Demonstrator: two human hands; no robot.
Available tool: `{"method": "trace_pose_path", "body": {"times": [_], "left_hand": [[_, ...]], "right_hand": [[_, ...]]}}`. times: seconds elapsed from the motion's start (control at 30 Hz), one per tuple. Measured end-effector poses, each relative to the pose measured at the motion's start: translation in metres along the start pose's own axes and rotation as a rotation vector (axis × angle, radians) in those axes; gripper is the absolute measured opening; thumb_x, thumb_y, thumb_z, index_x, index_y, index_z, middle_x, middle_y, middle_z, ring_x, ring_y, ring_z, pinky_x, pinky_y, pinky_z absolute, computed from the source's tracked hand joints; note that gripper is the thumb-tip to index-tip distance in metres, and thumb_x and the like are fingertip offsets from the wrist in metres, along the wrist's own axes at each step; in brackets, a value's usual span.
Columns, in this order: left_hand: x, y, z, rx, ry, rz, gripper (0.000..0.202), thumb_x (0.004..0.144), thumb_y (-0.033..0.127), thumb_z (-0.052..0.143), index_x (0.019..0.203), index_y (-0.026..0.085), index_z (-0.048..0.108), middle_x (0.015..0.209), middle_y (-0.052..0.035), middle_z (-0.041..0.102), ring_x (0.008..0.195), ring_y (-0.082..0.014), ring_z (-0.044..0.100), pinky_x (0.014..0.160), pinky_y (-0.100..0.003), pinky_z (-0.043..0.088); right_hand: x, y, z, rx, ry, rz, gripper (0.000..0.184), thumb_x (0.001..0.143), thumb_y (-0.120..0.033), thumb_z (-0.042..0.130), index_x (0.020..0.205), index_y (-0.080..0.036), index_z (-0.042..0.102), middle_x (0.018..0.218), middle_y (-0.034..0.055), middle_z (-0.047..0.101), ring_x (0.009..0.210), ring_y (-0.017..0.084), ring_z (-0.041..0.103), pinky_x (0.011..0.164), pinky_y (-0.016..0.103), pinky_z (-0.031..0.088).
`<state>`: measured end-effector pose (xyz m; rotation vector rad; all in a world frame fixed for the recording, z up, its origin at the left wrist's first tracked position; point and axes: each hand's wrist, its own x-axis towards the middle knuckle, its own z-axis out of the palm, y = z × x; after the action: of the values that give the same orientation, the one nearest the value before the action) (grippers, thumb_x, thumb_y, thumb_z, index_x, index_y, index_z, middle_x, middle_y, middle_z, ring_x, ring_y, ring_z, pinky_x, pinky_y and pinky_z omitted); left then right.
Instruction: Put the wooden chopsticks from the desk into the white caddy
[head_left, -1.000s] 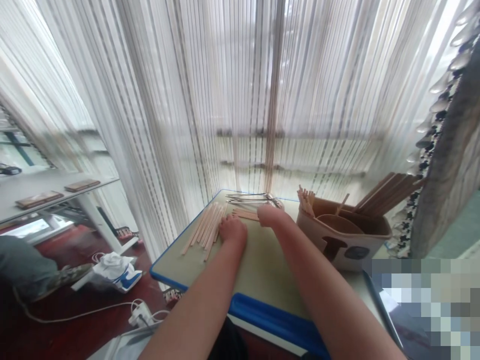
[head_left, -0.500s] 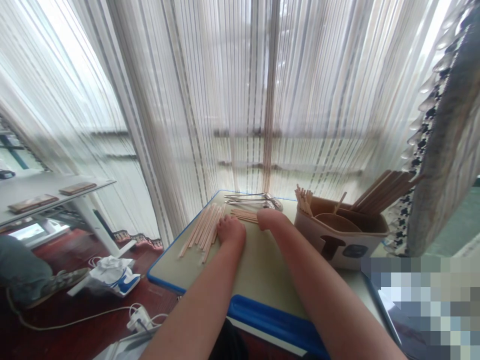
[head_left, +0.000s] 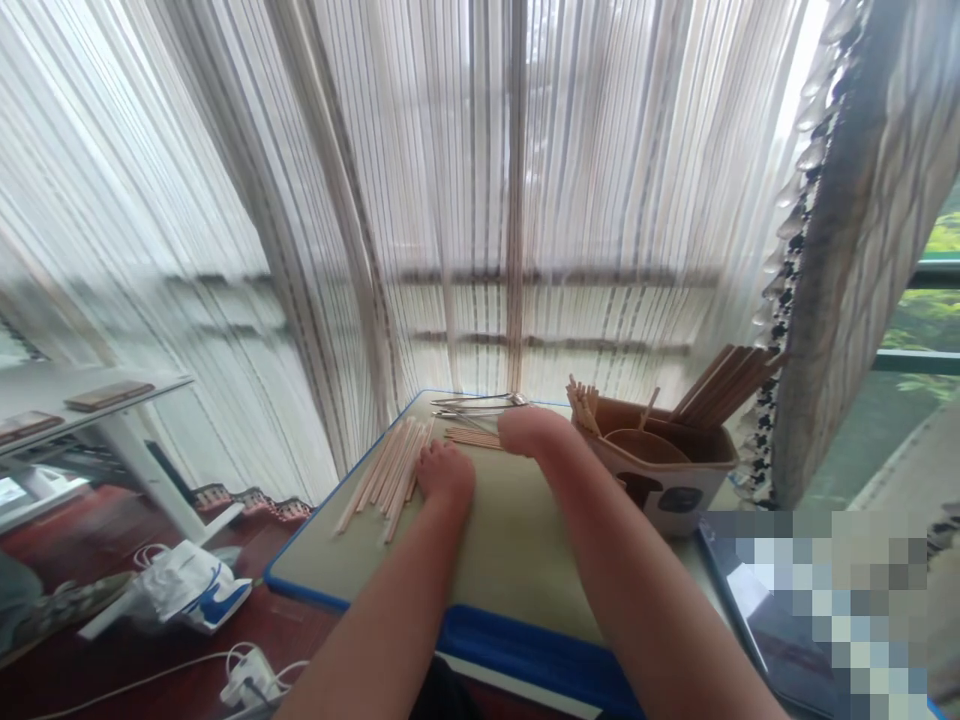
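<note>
Several chopsticks in clear wrappers (head_left: 379, 480) lie fanned out on the left of a small blue-rimmed table (head_left: 517, 540). Against their right side rests my left hand (head_left: 448, 470), its fingers slightly bent and lying on the tabletop. Further right, my right hand (head_left: 529, 433) is closed at the right end of a row of bare chopsticks (head_left: 474, 437); its fingertips are mostly hidden. Metal spoons (head_left: 480, 403) lie just behind this row, partly covered by the right hand.
A bin (head_left: 682, 490) on the right holds a brown bowl (head_left: 649, 447), thin sticks (head_left: 583, 403) and flat brown sticks (head_left: 724, 385). Curtains (head_left: 465, 200) hang behind the table. On the floor at left are a white bag (head_left: 184, 590) and a power strip (head_left: 251, 680).
The view has turned a little to the right, so everything sits further left. My right hand has moved slightly away from me, over the spoon ends. My left hand stays by the wrapped chopsticks.
</note>
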<state>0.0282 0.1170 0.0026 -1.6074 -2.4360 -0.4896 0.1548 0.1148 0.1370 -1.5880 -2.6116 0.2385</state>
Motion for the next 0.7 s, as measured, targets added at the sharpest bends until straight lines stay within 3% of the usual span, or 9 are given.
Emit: {"method": "trace_pose_path", "body": {"times": [0.1,0.23,0.37,0.5,0.7], "left_hand": [[-0.001,0.002,-0.001,-0.012,0.006,0.062,0.033,0.082,0.025,0.039,0.103,0.011,0.060,0.110,-0.0178,0.057,0.103,-0.0287,0.051,0.083,-0.039,0.039],[-0.002,0.005,-0.001,-0.103,-0.005,0.322,0.031,0.080,0.025,0.043,0.105,0.015,0.059,0.110,-0.0135,0.057,0.103,-0.0248,0.050,0.086,-0.035,0.039],[-0.003,0.007,-0.001,-0.122,-0.028,0.339,0.029,0.080,0.024,0.045,0.103,0.016,0.060,0.106,-0.0109,0.058,0.101,-0.0221,0.051,0.087,-0.032,0.040],[-0.004,0.007,-0.002,-0.090,-0.043,0.328,0.026,0.080,0.026,0.045,0.100,0.017,0.060,0.105,-0.0099,0.059,0.099,-0.0216,0.052,0.086,-0.032,0.040],[-0.003,0.007,0.000,-0.059,-0.036,0.345,0.023,0.081,0.027,0.044,0.092,0.016,0.061,0.100,-0.0105,0.059,0.096,-0.0222,0.053,0.082,-0.033,0.041]], "right_hand": [[-0.025,0.001,-0.032,-0.007,0.052,-0.037,0.017,0.073,-0.010,0.053,0.082,-0.014,0.068,0.081,0.0096,0.068,0.069,0.018,0.061,0.057,0.025,0.043],[-0.077,0.016,-0.071,0.119,0.335,-0.082,0.018,0.077,-0.018,0.049,0.084,-0.018,0.065,0.081,0.0053,0.068,0.062,0.012,0.057,0.053,0.021,0.037],[-0.117,0.045,-0.091,0.262,0.403,0.075,0.016,0.079,-0.022,0.047,0.082,-0.016,0.062,0.068,0.0032,0.065,0.051,0.009,0.054,0.047,0.020,0.035],[-0.124,0.070,-0.094,0.290,0.344,0.229,0.014,0.077,-0.023,0.048,0.074,-0.017,0.060,0.061,0.0028,0.064,0.049,0.010,0.055,0.044,0.020,0.035],[-0.108,0.086,-0.090,0.333,0.304,0.259,0.007,0.076,-0.020,0.053,0.076,-0.018,0.059,0.069,0.0041,0.067,0.057,0.013,0.061,0.048,0.020,0.041]]}}
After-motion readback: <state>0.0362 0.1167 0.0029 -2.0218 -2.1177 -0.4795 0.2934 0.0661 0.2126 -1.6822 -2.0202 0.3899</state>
